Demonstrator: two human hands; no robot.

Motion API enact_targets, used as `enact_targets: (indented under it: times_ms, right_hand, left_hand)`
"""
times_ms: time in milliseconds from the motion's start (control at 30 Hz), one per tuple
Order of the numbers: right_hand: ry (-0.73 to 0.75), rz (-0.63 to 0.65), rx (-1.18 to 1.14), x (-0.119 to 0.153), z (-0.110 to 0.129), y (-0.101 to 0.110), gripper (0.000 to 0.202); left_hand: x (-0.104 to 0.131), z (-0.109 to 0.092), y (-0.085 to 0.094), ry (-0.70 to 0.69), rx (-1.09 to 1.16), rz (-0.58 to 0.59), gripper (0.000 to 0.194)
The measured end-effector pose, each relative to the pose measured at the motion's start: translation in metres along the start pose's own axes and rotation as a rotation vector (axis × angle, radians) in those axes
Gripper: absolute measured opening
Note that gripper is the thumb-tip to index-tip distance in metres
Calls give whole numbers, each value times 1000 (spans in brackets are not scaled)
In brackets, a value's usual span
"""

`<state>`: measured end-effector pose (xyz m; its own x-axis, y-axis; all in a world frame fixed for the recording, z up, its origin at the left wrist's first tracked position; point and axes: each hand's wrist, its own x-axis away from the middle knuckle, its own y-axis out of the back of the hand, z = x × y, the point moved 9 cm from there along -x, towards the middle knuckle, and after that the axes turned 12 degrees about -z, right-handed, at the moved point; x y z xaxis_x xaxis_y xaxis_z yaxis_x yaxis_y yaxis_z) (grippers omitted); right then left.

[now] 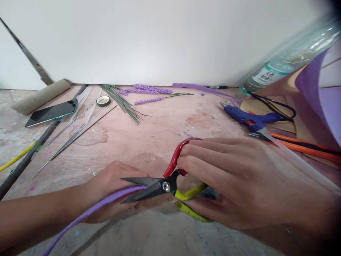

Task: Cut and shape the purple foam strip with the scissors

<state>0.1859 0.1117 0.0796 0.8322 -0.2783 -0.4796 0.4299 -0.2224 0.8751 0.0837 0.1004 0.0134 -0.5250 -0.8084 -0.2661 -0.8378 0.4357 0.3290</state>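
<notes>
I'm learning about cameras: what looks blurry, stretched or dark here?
Head view: the bottle looks stretched and blurry, with pale glints; head view: the right-hand corners darken to black; head view: the scissors look fairly sharp.

Phone L, glue gun R, stems btwn, scissors frt.

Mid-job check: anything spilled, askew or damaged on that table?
Nothing is clearly broken. The tabletop has darker patches beyond the scissors, like stains, though I can't tell whether they are wet. Thin wires near the phone lie fanned and crossed, which looks untidy.
</notes>
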Motion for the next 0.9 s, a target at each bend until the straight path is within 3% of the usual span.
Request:
enact_targets:
  times_ms: [100,333,600,767,900]
  right_hand:
    - [84,-30,0,0,7,4,22]
    - [33,-13,44,0,5,2,24]
    - [74,-44,40,-1,6,5,21]
    - [96,-48,53,0,9,3,24]
    - [121,-52,69,1,10,1,27]
  left_hand:
    - [1,3,-1,13,11,17,22]
    - [3,13,-6,135,55,134,20]
    - [3,12,-6,96,111,115,26]
    - [5,14,-8,168,128,170,22]
    - [4,11,-6,137,77,147,16]
